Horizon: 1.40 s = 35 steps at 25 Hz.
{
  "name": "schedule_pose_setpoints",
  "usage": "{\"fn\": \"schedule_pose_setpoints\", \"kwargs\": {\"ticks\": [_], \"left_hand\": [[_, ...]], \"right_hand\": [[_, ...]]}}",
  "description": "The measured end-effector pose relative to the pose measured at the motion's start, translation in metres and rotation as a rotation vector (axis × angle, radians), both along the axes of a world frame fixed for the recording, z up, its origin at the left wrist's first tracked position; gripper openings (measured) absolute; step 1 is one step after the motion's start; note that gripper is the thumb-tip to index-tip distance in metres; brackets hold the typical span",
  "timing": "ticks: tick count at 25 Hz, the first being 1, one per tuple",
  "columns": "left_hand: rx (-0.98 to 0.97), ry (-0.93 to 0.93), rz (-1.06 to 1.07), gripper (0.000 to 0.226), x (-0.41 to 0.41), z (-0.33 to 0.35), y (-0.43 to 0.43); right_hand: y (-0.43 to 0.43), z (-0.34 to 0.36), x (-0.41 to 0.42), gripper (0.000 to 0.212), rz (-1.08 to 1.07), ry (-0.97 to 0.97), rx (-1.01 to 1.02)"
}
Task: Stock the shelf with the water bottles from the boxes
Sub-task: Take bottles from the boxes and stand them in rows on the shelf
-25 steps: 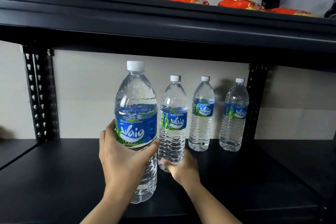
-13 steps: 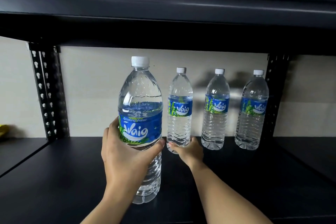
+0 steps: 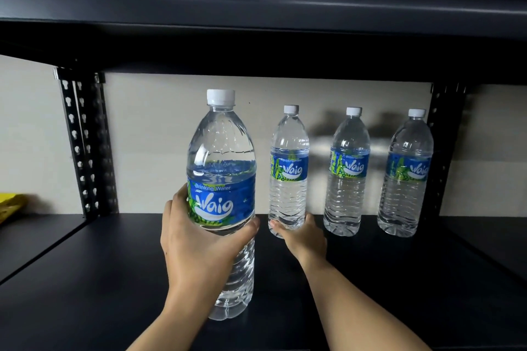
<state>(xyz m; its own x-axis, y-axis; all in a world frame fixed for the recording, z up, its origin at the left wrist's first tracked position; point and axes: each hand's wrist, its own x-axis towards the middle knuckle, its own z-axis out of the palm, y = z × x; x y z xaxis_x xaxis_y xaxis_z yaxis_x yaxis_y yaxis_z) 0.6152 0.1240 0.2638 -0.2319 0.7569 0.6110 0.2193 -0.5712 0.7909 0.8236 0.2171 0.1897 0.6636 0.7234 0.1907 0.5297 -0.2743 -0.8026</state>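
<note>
Rear bottle (image 3: 288,179) farther back, base between fingers (image 3: 309,219) of right hand (image 3: 302,239)

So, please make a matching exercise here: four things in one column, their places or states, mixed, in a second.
1. front clear plastic water bottle
2. leftmost clear plastic bottle, back row
3. rightmost clear plastic bottle, back row
4. yellow packet

A. far left, beyond the black metal upright
B. gripped by the left hand
C. untouched, beside the right upright
D. held low by the right hand

Pairs: 1-B, 2-D, 3-C, 4-A
</note>
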Motion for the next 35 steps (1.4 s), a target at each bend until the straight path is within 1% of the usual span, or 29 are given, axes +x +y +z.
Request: {"fn": "schedule_pose_setpoints", "kwargs": {"ticks": [2,3,5,6,7,8,9,10,11,13,15,22,25,28,32,35], "left_hand": [[0.004,0.016,0.003,0.082,0.000,0.000,-0.001],[0.001,0.020,0.001,0.082,0.001,0.000,-0.002],[-0.002,0.023,0.008,0.081,0.002,0.001,0.000],[-0.002,0.022,0.011,0.082,0.002,0.002,0.002],[-0.003,0.022,0.010,0.081,0.003,0.002,0.004],[-0.003,0.023,0.012,0.081,0.004,0.002,0.007],[0.000,0.021,0.017,0.082,0.006,0.003,0.012],[0.003,0.019,0.023,0.084,0.008,0.005,0.015],[0.008,0.018,0.030,0.084,0.010,0.006,0.020],[0.020,0.015,0.034,0.084,0.016,0.011,0.030],[0.018,0.013,0.026,0.084,0.021,0.014,0.041],[0.017,0.111,0.101,0.090,0.032,-0.003,0.072],[0.022,0.120,0.112,0.090,0.031,-0.012,0.083],[0.022,0.140,0.083,0.097,0.025,-0.018,0.090],[-0.066,0.217,-0.031,0.108,0.018,-0.046,0.086],[-0.173,0.298,-0.054,0.102,0.010,-0.077,0.082]], "right_hand": [[0.000,0.001,0.000,0.083,0.023,-0.009,-0.040],[-0.002,0.003,0.003,0.084,0.065,0.019,-0.053],[-0.013,0.006,0.014,0.088,0.224,0.145,-0.068],[-0.024,0.008,0.020,0.090,0.309,0.161,-0.111],[-0.040,0.010,0.024,0.094,0.379,0.105,-0.201],[-0.055,0.007,0.028,0.096,0.410,-0.025,-0.324],[-0.070,0.002,0.032,0.093,0.424,-0.180,-0.432],[-0.085,-0.003,0.033,0.086,0.431,-0.323,-0.496],[-0.096,-0.008,0.032,0.079,0.432,-0.433,-0.515],[-0.111,-0.013,0.026,0.071,0.422,-0.534,-0.478],[-0.114,-0.015,0.024,0.069,0.392,-0.561,-0.426],[-0.117,-0.010,0.022,0.070,0.379,-0.573,-0.434],[-0.118,-0.008,0.020,0.074,0.376,-0.569,-0.438],[-0.120,-0.002,0.019,0.075,0.378,-0.553,-0.446],[-0.124,0.005,0.017,0.074,0.372,-0.578,-0.464],[-0.124,0.004,0.015,0.075,0.355,-0.596,-0.451]]}}
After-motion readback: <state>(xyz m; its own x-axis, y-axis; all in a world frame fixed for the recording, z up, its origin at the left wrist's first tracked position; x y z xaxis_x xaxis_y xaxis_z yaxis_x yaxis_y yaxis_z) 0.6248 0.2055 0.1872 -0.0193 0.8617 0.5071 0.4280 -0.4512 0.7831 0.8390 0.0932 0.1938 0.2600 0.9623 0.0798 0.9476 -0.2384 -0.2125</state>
